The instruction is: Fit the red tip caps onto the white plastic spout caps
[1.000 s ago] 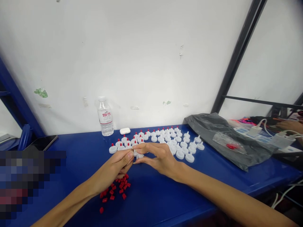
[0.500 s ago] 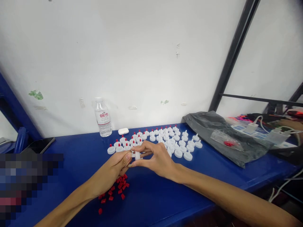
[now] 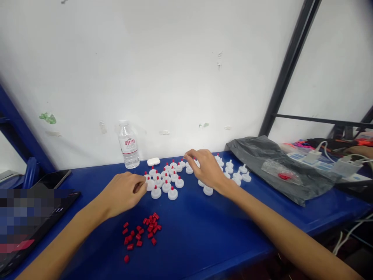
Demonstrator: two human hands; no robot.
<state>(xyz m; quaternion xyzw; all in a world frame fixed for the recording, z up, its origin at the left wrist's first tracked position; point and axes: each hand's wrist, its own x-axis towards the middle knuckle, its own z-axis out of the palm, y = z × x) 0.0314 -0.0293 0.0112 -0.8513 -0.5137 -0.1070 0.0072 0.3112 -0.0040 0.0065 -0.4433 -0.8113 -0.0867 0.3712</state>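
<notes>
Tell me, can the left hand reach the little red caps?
Probably yes. The left hand sits just behind the pile of red caps, with only bare blue table between them and nothing blocking.

White wall was scuffed, with tape scraps. Blue workbench butted against it; 1 black diagonal strut rose past its back right corner, blue frame post at left.

A small assembly workshop — a blue metal bench against a bare white wall, rows of white caps and loose red plugs on it, steel racking at its right edge.
</notes>
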